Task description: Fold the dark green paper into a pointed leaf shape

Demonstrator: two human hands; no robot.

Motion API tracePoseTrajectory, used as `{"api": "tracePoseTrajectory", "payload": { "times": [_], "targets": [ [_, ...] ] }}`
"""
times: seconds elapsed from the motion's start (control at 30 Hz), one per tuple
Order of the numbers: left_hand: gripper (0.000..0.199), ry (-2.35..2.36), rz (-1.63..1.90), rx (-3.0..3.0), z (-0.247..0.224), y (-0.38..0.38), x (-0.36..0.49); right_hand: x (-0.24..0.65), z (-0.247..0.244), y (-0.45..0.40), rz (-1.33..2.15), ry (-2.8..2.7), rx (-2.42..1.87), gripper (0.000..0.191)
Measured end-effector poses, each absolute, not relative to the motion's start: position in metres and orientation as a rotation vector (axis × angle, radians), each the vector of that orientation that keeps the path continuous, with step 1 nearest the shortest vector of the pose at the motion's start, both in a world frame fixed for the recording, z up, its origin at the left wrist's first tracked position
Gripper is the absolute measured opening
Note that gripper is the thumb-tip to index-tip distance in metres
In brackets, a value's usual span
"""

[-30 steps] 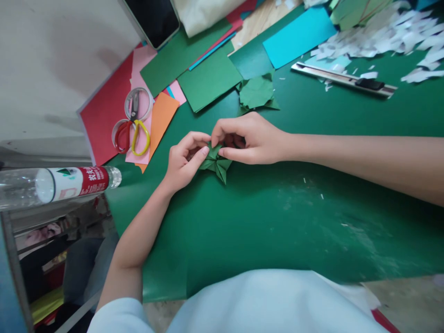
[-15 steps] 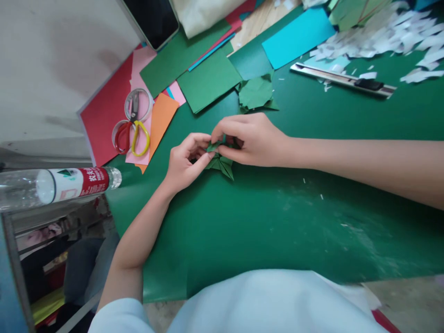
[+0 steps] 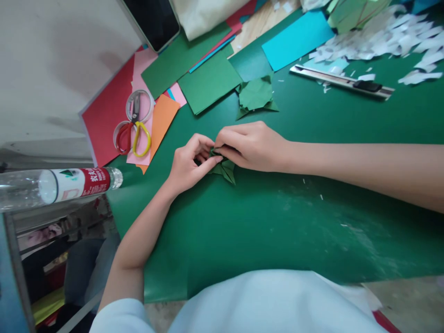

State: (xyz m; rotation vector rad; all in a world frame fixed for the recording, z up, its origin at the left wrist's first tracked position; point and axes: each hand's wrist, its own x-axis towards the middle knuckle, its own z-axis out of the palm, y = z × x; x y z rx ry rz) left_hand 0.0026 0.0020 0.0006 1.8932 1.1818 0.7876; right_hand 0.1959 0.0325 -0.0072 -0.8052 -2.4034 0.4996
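Paper fold [image 3: 225, 169], dark green, lies on the green mat [image 3: 277, 222] pinched between both hands: left hand [image 3: 189, 164] fingers closed on its near-left side, right hand [image 3: 251, 145] fingers pressed down over its top. Only one pointed flap shows below the fingers. Pressing unevenly could skew the crease or tear a thin point; green on green hides edges. Open mat lies nearer the body and right of the fingers. Scissors [image 3: 133, 124] sit left of them, a second fold [image 3: 255, 95] just beyond, and a knife [image 3: 343, 81] farther right.
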Motion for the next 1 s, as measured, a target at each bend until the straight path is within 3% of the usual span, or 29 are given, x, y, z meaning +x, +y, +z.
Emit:
{"api": "tracePoseTrajectory", "payload": {
  "times": [0.33, 0.57, 0.83, 1.0],
  "targets": [
    [0.035, 1.227, 0.82, 1.835, -0.001, 0.003, 0.003, 0.196, -0.006, 0.045, 0.852, -2.29, -0.711, 0.004],
    [0.038, 1.231, 0.812, 1.818, -0.002, 0.002, 0.003, 0.196, -0.004, 0.047, 0.998, -2.203, -0.686, 0.011],
    [0.016, 1.181, 0.749, 1.928, 0.003, 0.003, -0.002, 0.196, -0.004, 0.047, 0.961, -2.2, -0.652, 0.01],
    [0.014, 1.18, 0.759, 1.946, 0.003, 0.002, -0.002, 0.196, -0.003, 0.046, 0.963, -2.212, -0.653, 0.012]
  ]
}}
